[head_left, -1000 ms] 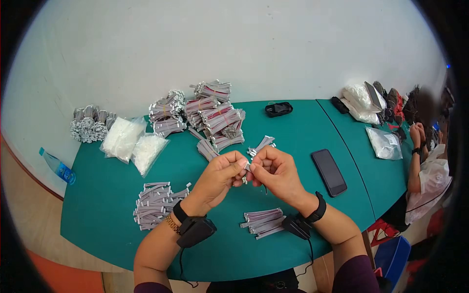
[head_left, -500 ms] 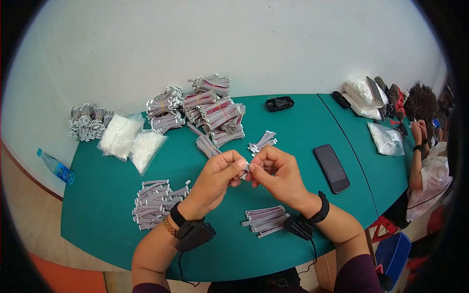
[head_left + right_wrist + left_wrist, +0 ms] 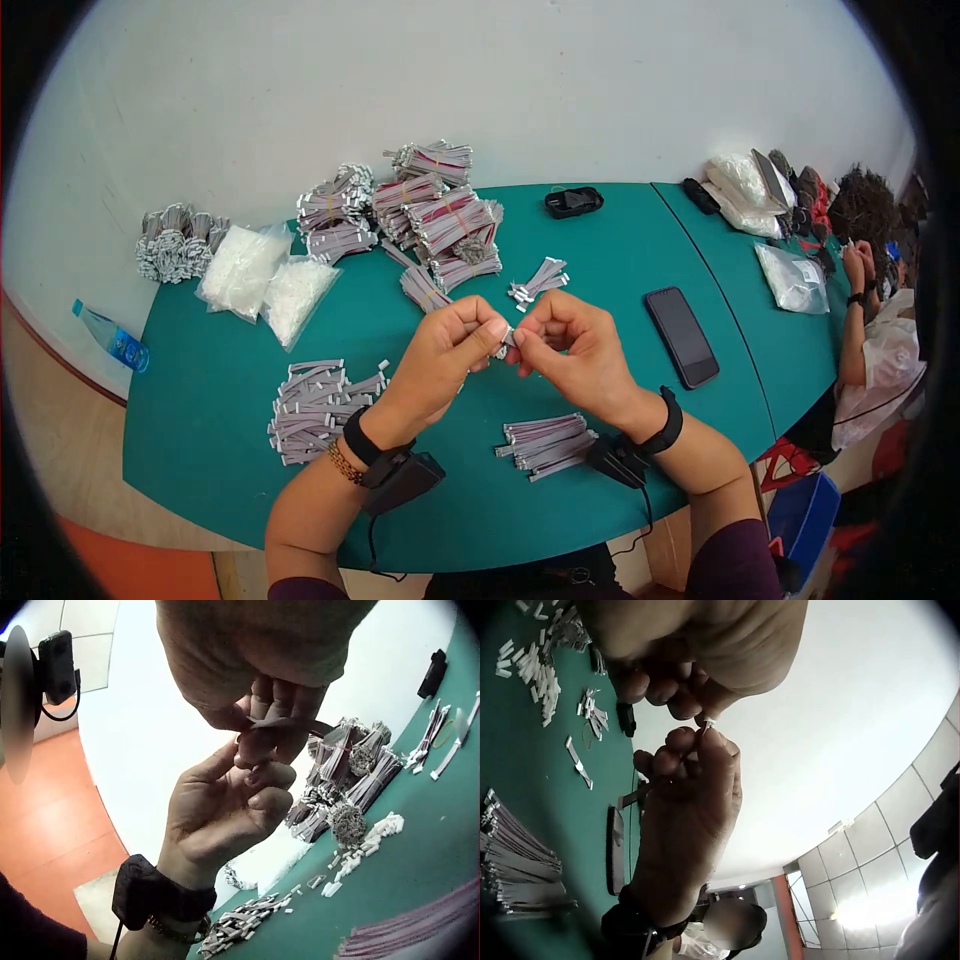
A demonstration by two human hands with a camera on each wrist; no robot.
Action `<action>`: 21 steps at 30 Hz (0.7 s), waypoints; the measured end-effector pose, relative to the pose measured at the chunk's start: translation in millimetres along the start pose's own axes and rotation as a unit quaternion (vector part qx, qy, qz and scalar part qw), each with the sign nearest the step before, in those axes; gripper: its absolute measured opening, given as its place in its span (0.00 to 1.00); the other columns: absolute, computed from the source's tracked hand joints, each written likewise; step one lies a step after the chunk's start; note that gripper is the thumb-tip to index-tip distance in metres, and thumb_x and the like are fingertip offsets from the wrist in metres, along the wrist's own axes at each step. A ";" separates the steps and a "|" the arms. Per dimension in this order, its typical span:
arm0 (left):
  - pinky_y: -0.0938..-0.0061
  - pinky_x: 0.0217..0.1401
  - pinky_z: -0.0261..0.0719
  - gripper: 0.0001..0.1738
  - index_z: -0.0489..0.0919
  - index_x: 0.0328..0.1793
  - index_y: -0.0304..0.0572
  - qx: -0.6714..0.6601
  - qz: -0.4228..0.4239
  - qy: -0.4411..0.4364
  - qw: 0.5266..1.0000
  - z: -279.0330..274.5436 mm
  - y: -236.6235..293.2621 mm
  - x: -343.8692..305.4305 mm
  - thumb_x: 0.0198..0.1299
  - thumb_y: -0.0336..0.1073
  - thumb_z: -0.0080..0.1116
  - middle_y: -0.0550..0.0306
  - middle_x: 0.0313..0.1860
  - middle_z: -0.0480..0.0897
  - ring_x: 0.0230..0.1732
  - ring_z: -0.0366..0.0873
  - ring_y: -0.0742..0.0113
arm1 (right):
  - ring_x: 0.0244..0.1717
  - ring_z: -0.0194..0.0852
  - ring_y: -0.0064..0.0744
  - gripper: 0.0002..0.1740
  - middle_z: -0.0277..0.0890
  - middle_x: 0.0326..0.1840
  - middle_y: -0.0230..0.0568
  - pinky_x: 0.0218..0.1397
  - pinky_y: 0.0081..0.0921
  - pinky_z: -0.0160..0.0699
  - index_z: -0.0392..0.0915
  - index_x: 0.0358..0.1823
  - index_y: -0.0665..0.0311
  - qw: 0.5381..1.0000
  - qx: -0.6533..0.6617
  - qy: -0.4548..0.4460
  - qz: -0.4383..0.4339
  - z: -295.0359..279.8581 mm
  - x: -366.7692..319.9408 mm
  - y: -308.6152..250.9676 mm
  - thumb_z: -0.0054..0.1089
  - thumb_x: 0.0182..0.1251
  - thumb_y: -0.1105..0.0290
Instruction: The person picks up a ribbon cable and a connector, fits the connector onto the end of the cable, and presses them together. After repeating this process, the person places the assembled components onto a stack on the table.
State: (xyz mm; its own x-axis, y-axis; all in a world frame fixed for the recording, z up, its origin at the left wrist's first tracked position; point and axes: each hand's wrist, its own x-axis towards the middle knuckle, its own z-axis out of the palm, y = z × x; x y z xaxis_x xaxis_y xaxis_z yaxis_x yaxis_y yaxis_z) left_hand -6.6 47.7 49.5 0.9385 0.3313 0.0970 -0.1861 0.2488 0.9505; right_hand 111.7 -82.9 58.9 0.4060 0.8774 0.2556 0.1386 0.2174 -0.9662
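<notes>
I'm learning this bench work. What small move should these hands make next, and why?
Perhaps press the white piece gently onto the gray ribbon cable: it sits where the left hand and right hand pinch close together, and the cable trails from the right hand. Whether the piece is seated cannot be seen.

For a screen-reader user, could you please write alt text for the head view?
A left hand and right hand pinch a white-tipped gray cable over a green table. Cable bundles lie beyond them; a dark phone lies to the right.
</notes>
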 end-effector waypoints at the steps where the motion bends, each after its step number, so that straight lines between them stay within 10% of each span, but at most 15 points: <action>1: 0.85 0.30 0.61 0.11 0.71 0.34 0.42 0.007 0.003 0.000 1.000 -0.3 -0.6 -0.1 0.65 0.40 0.55 0.66 0.26 0.73 0.26 0.64 0.82 | 0.27 0.76 0.18 0.05 0.78 0.27 0.36 0.29 0.15 0.75 0.69 0.31 0.67 1.000 0.003 0.007 -0.002 1.0 -0.2 1.1 0.56 0.65 0.77; 21: 0.86 0.30 0.60 0.11 0.72 0.33 0.41 0.085 0.048 0.010 0.995 2.9 -2.7 -2.5 0.64 0.39 0.56 0.67 0.26 0.73 0.26 0.63 0.83 | 0.30 0.79 0.19 0.06 0.77 0.27 0.35 0.32 0.16 0.79 0.69 0.30 0.66 0.997 -0.071 0.000 0.016 -1.3 -2.3 -0.8 0.55 0.64 0.78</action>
State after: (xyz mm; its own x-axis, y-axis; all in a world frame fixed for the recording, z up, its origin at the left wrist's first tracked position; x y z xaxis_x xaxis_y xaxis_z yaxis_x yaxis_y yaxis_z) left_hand -7.6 43.5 47.6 0.9126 0.3644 0.1852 -0.2211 0.0589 0.9735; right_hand 111.8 -85.7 59.1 0.4129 0.8827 0.2245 0.2523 0.1260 -0.9594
